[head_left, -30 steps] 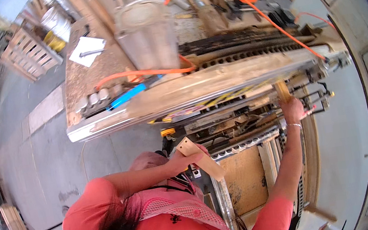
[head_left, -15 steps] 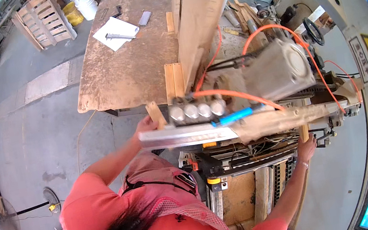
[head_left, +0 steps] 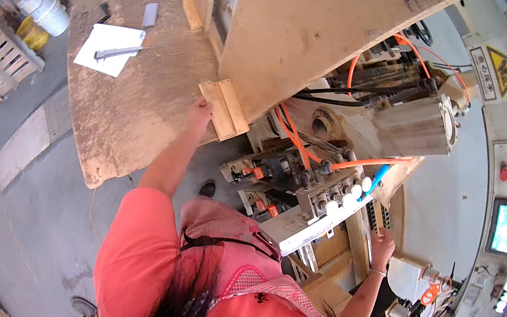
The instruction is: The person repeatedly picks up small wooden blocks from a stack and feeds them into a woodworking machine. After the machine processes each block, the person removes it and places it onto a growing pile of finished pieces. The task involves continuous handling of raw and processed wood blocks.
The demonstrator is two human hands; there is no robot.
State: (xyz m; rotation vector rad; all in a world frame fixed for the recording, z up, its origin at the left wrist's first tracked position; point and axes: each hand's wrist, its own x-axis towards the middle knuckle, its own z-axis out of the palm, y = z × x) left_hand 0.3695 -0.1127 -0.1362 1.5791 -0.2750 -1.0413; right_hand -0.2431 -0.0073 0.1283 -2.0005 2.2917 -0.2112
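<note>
At the table (head_left: 140,110), a held slat (head_left: 216,112) points forward (lengthwise).

Coral short-sleeved top (head_left: 131,244), pink checked apron (head_left: 213,218), black strap (head_left: 241,245), 1 pale bracelet (head_left: 378,273), 1 dark shoe (head_left: 207,189)

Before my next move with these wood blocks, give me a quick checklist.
1. Left hand clear of the left block: not ok, fingers are at its edge.
2. Left block beside the right block: ok, side by side.
3. Right hand on the wood strip: ok.
4. Strip's lower end free: cannot tell, the hand covers it.
5. Caliper away from both hands: ok, on the paper.
</note>
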